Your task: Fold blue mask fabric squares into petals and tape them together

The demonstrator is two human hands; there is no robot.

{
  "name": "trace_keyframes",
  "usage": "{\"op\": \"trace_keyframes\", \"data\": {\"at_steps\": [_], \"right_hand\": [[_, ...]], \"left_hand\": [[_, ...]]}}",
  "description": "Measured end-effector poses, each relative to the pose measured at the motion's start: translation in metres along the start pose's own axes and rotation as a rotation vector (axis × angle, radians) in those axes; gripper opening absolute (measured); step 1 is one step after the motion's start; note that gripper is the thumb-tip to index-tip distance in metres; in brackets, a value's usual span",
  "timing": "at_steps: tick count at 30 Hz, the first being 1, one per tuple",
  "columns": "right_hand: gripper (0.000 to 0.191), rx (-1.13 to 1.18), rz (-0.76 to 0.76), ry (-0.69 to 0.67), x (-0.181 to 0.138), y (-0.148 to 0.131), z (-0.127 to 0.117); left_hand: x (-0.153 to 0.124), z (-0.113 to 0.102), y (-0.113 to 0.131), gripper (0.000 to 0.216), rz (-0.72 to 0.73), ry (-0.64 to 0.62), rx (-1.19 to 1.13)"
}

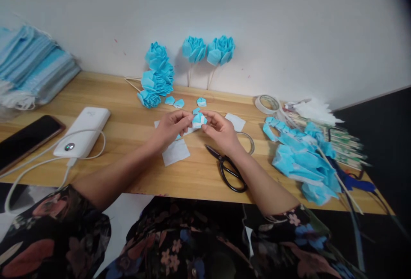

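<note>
The left hand (175,126) and right hand (221,130) both pinch one folded blue piece (199,120) in a nearly closed grip (white shows on it too), behind and left of the black scissors (230,171). A white square (176,152) lies left of the scissors; two blue flowers (194,49) stand far behind them.

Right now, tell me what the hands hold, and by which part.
A small folded blue-and-white piece, held by its opposite side edges, between the left hand and the right hand.
</note>
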State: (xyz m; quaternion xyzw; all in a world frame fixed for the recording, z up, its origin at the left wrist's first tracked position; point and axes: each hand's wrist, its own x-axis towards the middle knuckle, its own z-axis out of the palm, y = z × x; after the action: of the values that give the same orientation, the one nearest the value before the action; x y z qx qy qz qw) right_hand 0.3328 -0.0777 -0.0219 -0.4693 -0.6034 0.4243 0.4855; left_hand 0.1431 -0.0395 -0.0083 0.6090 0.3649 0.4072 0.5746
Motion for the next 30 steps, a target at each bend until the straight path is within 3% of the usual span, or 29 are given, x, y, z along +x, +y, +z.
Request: {"op": "trace_keyframes", "data": {"at_steps": [14, 23, 30], "right_hand": [[0.042, -0.092, -0.049, -0.080, -0.0017, -0.0022, 0.0033], [0.021, -0.040, 0.021, -0.041, -0.0008, -0.0068, 0.0028], [0.022, -0.089, 0.024, -0.060, -0.0030, -0.0100, 0.0056]], "left_hand": [[0.0013, 0.0001, -0.0001, 0.029, -0.021, -0.001, 0.014], [-0.0002, 0.0016, 0.0014, 0.030, -0.009, -0.015, 0.018], [-0.0007, 0.0030, 0.0039, 0.027, -0.001, -0.072, 0.084]]}}
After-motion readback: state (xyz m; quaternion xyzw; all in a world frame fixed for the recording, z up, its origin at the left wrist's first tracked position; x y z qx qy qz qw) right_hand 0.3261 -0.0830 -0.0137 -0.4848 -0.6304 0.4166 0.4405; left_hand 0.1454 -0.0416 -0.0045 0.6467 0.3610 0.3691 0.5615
